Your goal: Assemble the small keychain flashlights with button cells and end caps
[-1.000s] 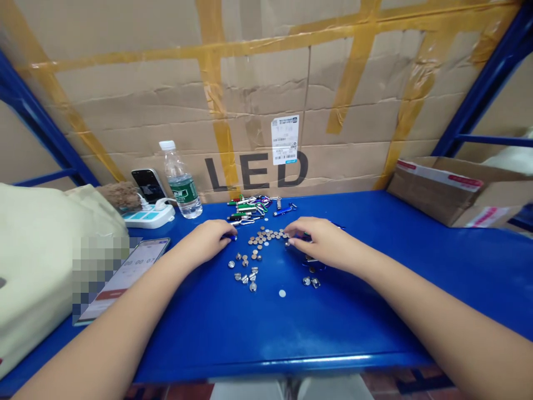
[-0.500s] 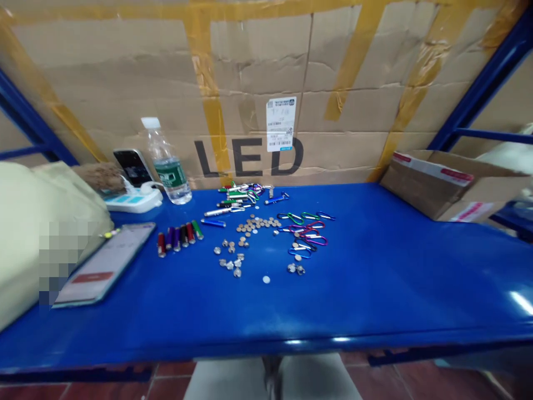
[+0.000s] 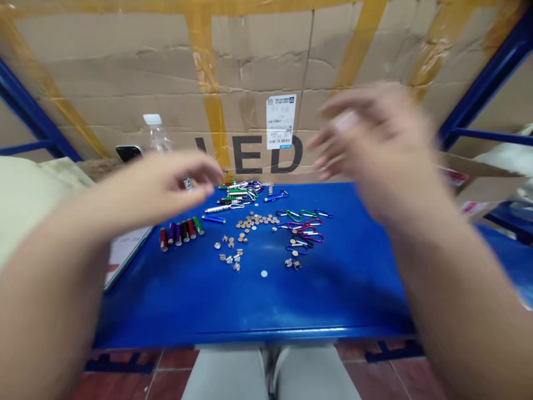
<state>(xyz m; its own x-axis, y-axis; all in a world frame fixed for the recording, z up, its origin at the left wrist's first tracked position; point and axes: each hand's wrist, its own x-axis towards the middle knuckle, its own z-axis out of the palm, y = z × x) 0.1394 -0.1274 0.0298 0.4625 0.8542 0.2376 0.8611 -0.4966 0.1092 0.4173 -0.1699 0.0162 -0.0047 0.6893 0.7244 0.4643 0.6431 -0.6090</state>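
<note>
The left hand [image 3: 179, 180] hangs above the worktop [image 3: 250, 305], thumb and curled fingers parted. The right hand [image 3: 370, 139] hangs higher, in front of the cardboard panel [image 3: 254, 78], blurred, its fingers loosely bent and spread.

Below and just right of the left hand's fingertips, a row of six coloured tubes [image 3: 185, 231] lies side by side, long axes running away from the person, silvery ends toward the near edge; the green one at the right slants, its far end leaning left. Beside them a blue tube [image 3: 214, 219] lies crosswise, its right end slightly nearer. Behind it a silver penlight [image 3: 217, 209] also lies crosswise, a clip at its right end.

To the right, coin-like discs [image 3: 255, 222] cluster mid-worktop, with metal caps [image 3: 229, 260] nearer the person and carabiners [image 3: 308, 233] farther right, mostly pointing left to right.

Outward, a phone [image 3: 122, 253] lies partly under the left forearm; a bottle [image 3: 158, 136] stands behind the left hand, and a carton [image 3: 487, 191] sits beyond the right arm.
</note>
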